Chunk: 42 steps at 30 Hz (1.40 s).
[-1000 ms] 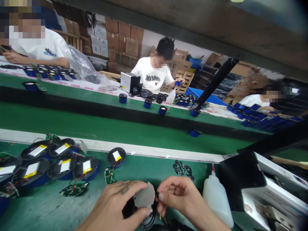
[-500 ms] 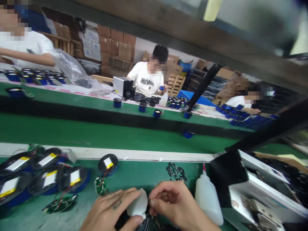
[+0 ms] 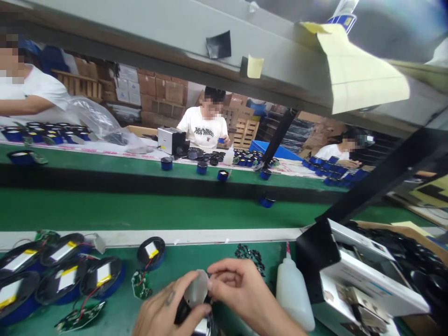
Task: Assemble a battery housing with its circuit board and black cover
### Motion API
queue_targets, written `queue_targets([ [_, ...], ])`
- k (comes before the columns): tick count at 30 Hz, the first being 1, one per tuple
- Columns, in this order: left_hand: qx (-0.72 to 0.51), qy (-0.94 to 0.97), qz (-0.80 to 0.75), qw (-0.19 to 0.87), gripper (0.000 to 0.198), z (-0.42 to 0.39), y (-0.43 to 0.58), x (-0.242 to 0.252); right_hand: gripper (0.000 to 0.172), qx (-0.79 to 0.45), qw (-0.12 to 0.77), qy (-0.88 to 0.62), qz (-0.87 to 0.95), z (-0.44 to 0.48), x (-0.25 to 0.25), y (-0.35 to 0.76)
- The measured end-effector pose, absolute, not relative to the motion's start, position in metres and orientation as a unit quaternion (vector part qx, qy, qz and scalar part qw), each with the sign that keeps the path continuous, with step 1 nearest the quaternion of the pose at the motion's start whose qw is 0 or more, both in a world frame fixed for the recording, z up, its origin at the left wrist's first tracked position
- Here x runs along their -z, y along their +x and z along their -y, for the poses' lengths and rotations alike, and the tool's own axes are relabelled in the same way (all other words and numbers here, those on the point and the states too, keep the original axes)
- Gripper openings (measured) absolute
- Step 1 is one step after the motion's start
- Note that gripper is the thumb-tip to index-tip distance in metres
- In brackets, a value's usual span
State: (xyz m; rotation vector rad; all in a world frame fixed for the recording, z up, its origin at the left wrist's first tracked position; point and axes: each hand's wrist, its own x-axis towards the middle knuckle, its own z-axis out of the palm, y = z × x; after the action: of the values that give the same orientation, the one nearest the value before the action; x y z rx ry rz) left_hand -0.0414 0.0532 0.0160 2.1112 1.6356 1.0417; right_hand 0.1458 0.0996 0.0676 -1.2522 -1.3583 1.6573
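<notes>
Just left of the white squeeze bottle (image 3: 294, 298), at the near edge of the bench, the left hand (image 3: 164, 313) is closed around a black round part (image 3: 182, 310), its thumb pressed on the front. The right hand (image 3: 241, 294) pinches the edge of a thin pale sheet (image 3: 196, 290), which stands against that part. As I judge it, the step in hand is working this sheet at the part's face. The next move calls for a firm left-hand hold and a fine, steady pinch, since the sheet looks flimsy. Further left of the bottle lie a green circuit board (image 3: 141, 284) and blue units with batteries (image 3: 101, 277). Just behind the bottle sits a heap of small black pieces (image 3: 250, 255), and right of it a white box (image 3: 353, 275). Far beyond the bottle, across the green belt (image 3: 175, 210), a co-worker (image 3: 205, 131) sits at work
</notes>
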Motion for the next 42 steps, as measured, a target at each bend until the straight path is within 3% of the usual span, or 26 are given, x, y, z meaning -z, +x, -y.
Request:
queue_targets([
  [2,-0.372,0.719,-0.573,0.126,0.047,-0.051,-0.039,-0.016,0.043,-0.638,0.336,-0.477,0.503,-0.099,-0.065,0.141],
  [7,-0.359,0.741,-0.534,0.191,0.078,-0.037,-0.043,-0.030,0.050,-0.656,0.342,-0.452,0.498,-0.097,-0.063,0.144],
  [10,-0.319,0.730,-0.545,0.260,0.094,-0.031,-0.051,-0.043,0.047,-0.672,0.311,-0.430,0.516,-0.099,-0.068,0.151],
  [14,-0.295,0.698,-0.551,0.349,0.096,-0.032,-0.055,-0.048,0.040,-0.684,0.276,-0.400,0.545,-0.103,-0.078,0.154],
  [16,-0.310,0.661,-0.554,0.400,0.090,-0.035,-0.054,-0.048,0.036,-0.685,0.260,-0.385,0.561,-0.106,-0.083,0.151],
  [20,-0.379,0.566,-0.577,0.450,0.047,-0.044,-0.051,-0.051,0.032,-0.669,0.252,-0.374,0.591,-0.109,-0.090,0.140],
  [24,-0.400,0.514,-0.578,0.492,0.028,-0.050,-0.051,-0.061,0.035,-0.628,0.280,-0.422,0.591,-0.107,-0.088,0.129],
  [29,-0.418,0.433,-0.594,0.534,0.023,-0.050,-0.047,-0.068,0.039,-0.381,0.310,-0.473,0.732,-0.091,-0.074,0.133],
  [34,-0.404,0.367,-0.601,0.585,0.032,-0.041,-0.038,-0.071,0.036,-0.169,0.310,-0.373,0.858,-0.072,-0.061,0.141],
  [38,-0.392,0.378,-0.573,0.612,0.034,-0.032,-0.035,-0.071,0.036,-0.100,0.323,-0.362,0.869,-0.069,-0.056,0.141],
  [41,-0.401,0.456,-0.582,0.541,0.023,-0.025,-0.041,-0.064,0.040,-0.129,0.327,-0.340,0.872,-0.071,-0.058,0.147],
  [42,-0.394,0.495,-0.587,0.505,0.036,-0.023,-0.044,-0.060,0.040,-0.149,0.325,-0.329,0.874,-0.071,-0.060,0.151],
])
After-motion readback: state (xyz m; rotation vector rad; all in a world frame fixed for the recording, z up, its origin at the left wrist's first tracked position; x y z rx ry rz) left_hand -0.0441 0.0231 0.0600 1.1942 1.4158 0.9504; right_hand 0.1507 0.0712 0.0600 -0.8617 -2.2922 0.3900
